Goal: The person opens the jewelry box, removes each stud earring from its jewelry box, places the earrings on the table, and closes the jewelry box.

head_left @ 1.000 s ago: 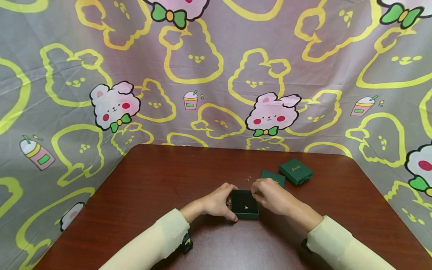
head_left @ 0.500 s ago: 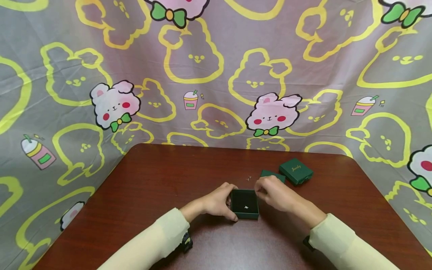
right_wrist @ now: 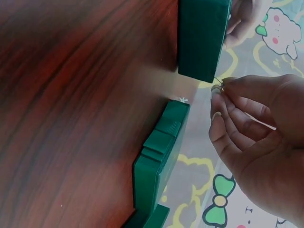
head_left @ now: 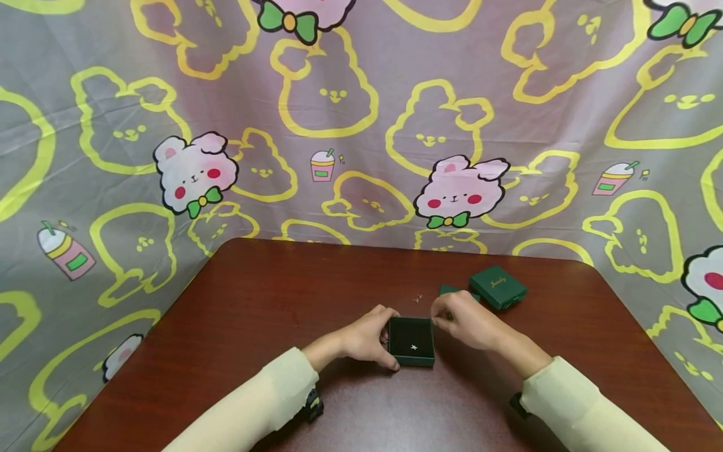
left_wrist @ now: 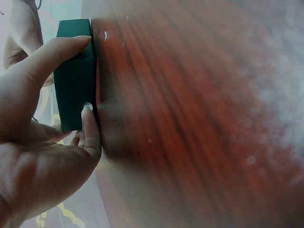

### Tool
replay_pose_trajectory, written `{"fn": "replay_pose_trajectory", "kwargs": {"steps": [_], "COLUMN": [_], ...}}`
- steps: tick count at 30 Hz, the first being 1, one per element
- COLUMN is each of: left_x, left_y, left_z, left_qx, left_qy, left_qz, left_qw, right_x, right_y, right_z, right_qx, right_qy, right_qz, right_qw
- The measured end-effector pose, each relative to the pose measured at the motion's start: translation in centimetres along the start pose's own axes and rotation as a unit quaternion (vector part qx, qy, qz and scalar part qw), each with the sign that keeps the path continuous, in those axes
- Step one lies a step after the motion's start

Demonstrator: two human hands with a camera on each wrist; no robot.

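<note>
My left hand (head_left: 367, 339) grips the left side of a small dark green jewelry box (head_left: 416, 362), its thumb near the front corner. The box stands open on the table, its black lining facing up. On the lining lies a tiny silver star-shaped piece (head_left: 414, 347). At the box's far right corner is my right hand (right_wrist: 266, 123), thumb and forefinger pinching a very thin strand (right_wrist: 218, 80). Most of that strand is hidden or too fine to see, so its kind is unclear.
A closed green box (head_left: 498, 287) with gold lettering stands behind my right hand. Beside it, a second green piece (head_left: 446, 290) is partly covered by that hand. Small shiny bits (head_left: 417, 299) lie behind the open box. A patterned curtain (head_left: 350, 113) surrounds the table (head_left: 271, 282).
My right hand has moved slightly right, away from over the box's right edge, still pinching. The left hand and the open box have stayed put; the head view has shifted slightly.
</note>
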State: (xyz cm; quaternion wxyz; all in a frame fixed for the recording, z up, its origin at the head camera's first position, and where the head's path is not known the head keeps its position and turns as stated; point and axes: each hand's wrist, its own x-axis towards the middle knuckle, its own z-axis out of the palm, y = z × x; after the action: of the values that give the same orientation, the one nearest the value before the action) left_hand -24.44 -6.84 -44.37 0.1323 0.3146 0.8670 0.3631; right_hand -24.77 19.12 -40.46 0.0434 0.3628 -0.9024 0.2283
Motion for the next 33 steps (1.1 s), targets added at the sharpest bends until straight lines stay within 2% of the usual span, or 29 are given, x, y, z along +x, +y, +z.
{"fn": "replay_pose_trajectory", "kwargs": {"steps": [13,24,33], "left_x": [-0.1,-0.1,-0.1], "left_y": [-0.2,-0.4,-0.5], "left_z": [-0.1,0.0,0.0], "left_qx": [-0.005,-0.006,-0.010], "left_qy": [0.003,0.001,-0.003], "left_qz": [-0.007,-0.009,-0.008], "left_qw": [1.0000,0.9999,0.9999], "right_x": [1.0,3.2,4.4], "right_y": [1.0,2.4,3.2], "right_z": [-0.3,1.0,1.9], "right_qx": [0.000,0.001,0.001], "right_qy": [0.015,0.040,0.035], "right_qz": [0.034,0.074,0.101], "right_qw": [0.999,0.996,0.994]}}
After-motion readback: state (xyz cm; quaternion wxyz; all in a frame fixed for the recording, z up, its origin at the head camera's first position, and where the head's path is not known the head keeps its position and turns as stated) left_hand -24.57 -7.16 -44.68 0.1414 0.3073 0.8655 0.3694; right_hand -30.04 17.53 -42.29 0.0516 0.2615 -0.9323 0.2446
